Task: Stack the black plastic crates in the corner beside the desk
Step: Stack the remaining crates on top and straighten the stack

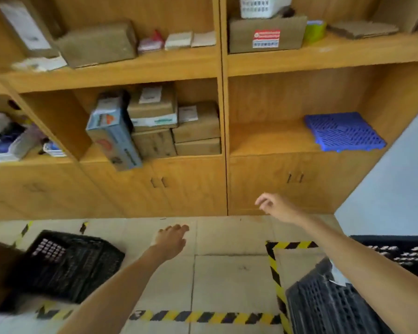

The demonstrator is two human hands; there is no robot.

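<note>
Left hand (171, 242) and right hand (274, 206) empty, fingers relaxed; black slatted plastic crate (65, 263) lies tilted on the floor; a one-sided grip risks slippage.

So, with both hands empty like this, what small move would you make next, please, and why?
Probably lower the left hand toward the black crate on the floor at left. Both it and the right hand hang open in the air, holding nothing, and that crate lies nearest the left hand.
</note>
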